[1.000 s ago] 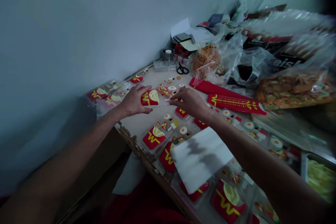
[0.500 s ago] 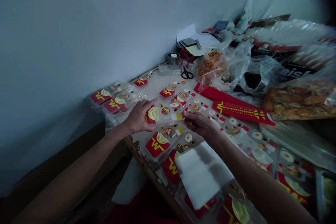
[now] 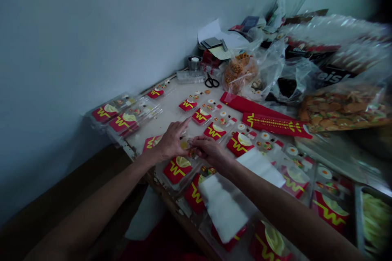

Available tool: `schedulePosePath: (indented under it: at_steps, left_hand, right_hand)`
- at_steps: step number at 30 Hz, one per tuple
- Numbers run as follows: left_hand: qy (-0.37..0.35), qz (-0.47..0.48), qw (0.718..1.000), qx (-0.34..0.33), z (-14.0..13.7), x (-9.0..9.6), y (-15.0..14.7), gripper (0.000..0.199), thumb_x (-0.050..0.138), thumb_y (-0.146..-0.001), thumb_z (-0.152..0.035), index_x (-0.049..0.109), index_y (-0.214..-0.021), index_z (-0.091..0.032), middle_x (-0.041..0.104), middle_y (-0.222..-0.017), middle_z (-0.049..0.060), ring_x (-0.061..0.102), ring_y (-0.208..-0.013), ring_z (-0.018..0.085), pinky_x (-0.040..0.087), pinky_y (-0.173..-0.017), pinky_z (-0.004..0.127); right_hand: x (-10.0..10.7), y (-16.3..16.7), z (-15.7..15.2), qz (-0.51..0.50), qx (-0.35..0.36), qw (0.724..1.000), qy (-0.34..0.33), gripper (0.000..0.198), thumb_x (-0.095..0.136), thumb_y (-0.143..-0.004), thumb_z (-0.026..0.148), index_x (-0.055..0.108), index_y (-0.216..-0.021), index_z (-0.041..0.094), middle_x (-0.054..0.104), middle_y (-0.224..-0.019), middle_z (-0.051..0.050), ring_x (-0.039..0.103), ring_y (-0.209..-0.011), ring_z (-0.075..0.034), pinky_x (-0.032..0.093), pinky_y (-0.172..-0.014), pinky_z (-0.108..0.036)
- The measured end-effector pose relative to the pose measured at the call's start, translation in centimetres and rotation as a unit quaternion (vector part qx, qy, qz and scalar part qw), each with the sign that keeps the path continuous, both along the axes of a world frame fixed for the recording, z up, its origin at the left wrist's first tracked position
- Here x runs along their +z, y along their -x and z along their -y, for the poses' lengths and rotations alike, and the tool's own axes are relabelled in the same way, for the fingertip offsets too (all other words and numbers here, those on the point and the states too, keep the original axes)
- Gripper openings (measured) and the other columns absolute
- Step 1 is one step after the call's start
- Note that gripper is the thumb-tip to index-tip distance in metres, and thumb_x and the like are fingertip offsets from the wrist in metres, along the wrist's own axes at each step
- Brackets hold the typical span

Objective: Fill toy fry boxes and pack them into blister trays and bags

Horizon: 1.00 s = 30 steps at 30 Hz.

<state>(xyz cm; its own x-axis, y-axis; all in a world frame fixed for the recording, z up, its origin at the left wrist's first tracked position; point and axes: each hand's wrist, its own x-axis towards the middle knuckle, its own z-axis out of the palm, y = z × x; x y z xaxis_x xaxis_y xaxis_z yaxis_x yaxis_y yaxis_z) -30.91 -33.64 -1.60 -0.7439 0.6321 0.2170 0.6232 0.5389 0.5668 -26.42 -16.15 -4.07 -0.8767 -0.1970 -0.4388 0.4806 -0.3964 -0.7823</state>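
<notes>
My left hand is curled around a clear plastic package, thumb and fingers at its opposite edges. A red insert with a yellow zigzag shows at the package's left end. The rest lies mostly behind my hand, and a small yellow piece shows between my two hands. My right hand is closed in a pinch at the package's right end. Just in front of the hands lies another clear package with a red insert and a pale yellow piece. A stack of white sheets rests on packages below my right forearm.
Filled packages are stacked at the table's left corner. Farther back are black scissors, a bag of orange-brown pieces and long red strips. Large printed bags crowd the right; a metal tray holds pale yellow pieces.
The package and both hands have moved left and slightly down in the view. My left hand now covers more of the package, and the hands are closer together. The view itself has shifted a little.
</notes>
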Motion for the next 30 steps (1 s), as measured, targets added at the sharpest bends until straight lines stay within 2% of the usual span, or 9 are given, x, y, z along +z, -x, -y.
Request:
schedulePosePath:
  at_steps: [5, 8, 10, 13, 16, 20, 25, 28, 30]
  left_hand:
    - [-0.044, -0.004, 0.999, -0.013, -1.2, 1.6, -0.2, 0.107, 0.083, -0.064, -0.024, 0.029, -0.157, -0.023, 0.049, -0.139, 0.012, 0.047, -0.128, 0.028, 0.040, -0.111, 0.041]
    - [0.017, -0.030, 0.999, -0.022, 0.8, 3.3, -0.1, 0.120, 0.089, -0.058, -0.038, 0.025, -0.158, -0.025, 0.035, -0.153, 0.014, 0.033, -0.141, 0.032, 0.031, -0.119, 0.045]
    - [0.080, -0.012, 0.997, -0.011, 2.9, 3.4, 0.1, 0.129, 0.091, -0.053, -0.046, 0.021, -0.160, -0.025, 0.033, -0.155, 0.016, 0.031, -0.143, 0.036, 0.028, -0.120, 0.051]
    - [0.140, 0.035, 0.989, 0.015, 5.3, 2.1, 0.3, 0.117, 0.088, -0.056, -0.041, 0.031, -0.157, -0.024, 0.044, -0.146, 0.016, 0.041, -0.135, 0.036, 0.035, -0.114, 0.050]
    - [0.119, 0.045, 0.991, 0.038, 6.2, 1.0, 0.1, 0.098, 0.085, -0.059, -0.039, 0.048, -0.149, -0.026, 0.053, -0.131, 0.012, 0.053, -0.119, 0.030, 0.044, -0.106, 0.041]
    - [0.146, -0.003, 0.982, 0.121, 7.1, 2.9, 0.4, 0.093, 0.086, -0.053, -0.041, 0.057, -0.141, -0.033, 0.052, -0.122, 0.009, 0.056, -0.108, 0.029, 0.048, -0.098, 0.041]
    - [0.231, -0.037, 0.935, 0.267, 13.3, 8.0, 7.0, 0.091, 0.083, -0.053, -0.047, 0.060, -0.139, -0.026, 0.054, -0.119, 0.012, 0.056, -0.108, 0.032, 0.047, -0.097, 0.043]
    - [0.248, 0.009, 0.921, 0.299, 17.4, 10.1, 11.4, 0.086, 0.081, -0.055, -0.058, 0.064, -0.131, -0.021, 0.064, -0.105, 0.010, 0.061, -0.101, 0.030, 0.047, -0.095, 0.042]
    - [0.229, 0.018, 0.928, 0.293, 18.1, 10.3, 12.5, 0.077, 0.079, -0.058, -0.061, 0.067, -0.120, -0.018, 0.068, -0.089, 0.005, 0.062, -0.091, 0.026, 0.049, -0.089, 0.040]
  right_hand:
    - [0.1, 0.6, 0.9, -0.016, 0.041, 0.999, -0.020, 0.029, 0.085, -0.062, 0.035, 0.067, -0.072, 0.015, 0.059, -0.053, 0.003, 0.042, -0.040, -0.005, 0.027, -0.037, -0.019]
    - [-0.4, 0.9, 0.0, -0.016, 0.044, 0.999, -0.023, 0.033, 0.087, -0.062, 0.037, 0.065, -0.074, 0.016, 0.062, -0.060, 0.003, 0.041, -0.039, -0.004, 0.023, -0.036, -0.018]
    - [-0.9, 1.4, -0.8, -0.015, 0.053, 0.998, -0.025, 0.036, 0.088, -0.062, 0.040, 0.063, -0.074, 0.016, 0.061, -0.059, 0.003, 0.037, -0.037, -0.003, 0.018, -0.036, -0.019]
    - [-0.9, 2.2, -1.3, -0.023, 0.075, 0.996, -0.032, 0.038, 0.087, -0.064, 0.043, 0.063, -0.072, 0.015, 0.061, -0.060, 0.002, 0.033, -0.038, -0.002, 0.016, -0.037, -0.019]
    - [0.5, 2.6, -1.8, -0.044, 0.064, 0.994, -0.074, 0.041, 0.085, -0.065, 0.047, 0.066, -0.084, 0.015, 0.071, -0.075, -0.005, 0.036, -0.040, -0.004, 0.020, -0.038, -0.020]
    - [3.1, 2.2, -4.1, -0.107, -0.026, 0.981, -0.157, 0.049, 0.085, -0.066, 0.049, 0.071, -0.103, 0.020, 0.073, -0.089, -0.005, 0.043, -0.046, -0.006, 0.026, -0.041, -0.022]
    - [3.5, -0.1, -7.2, -0.101, -0.049, 0.971, -0.212, 0.042, 0.087, -0.063, 0.052, 0.074, -0.088, 0.022, 0.055, -0.056, 0.002, 0.040, -0.045, -0.009, 0.024, -0.041, -0.023]
    - [3.7, -2.8, -7.7, -0.081, -0.007, 0.970, -0.230, 0.044, 0.085, -0.063, 0.057, 0.075, -0.083, 0.020, 0.063, -0.063, -0.004, 0.042, -0.046, -0.009, 0.025, -0.042, -0.024]
    - [4.7, -4.5, -8.4, -0.086, 0.012, 0.965, -0.249, 0.045, 0.084, -0.063, 0.058, 0.075, -0.082, 0.018, 0.069, -0.071, -0.007, 0.045, -0.049, -0.010, 0.029, -0.044, -0.024]
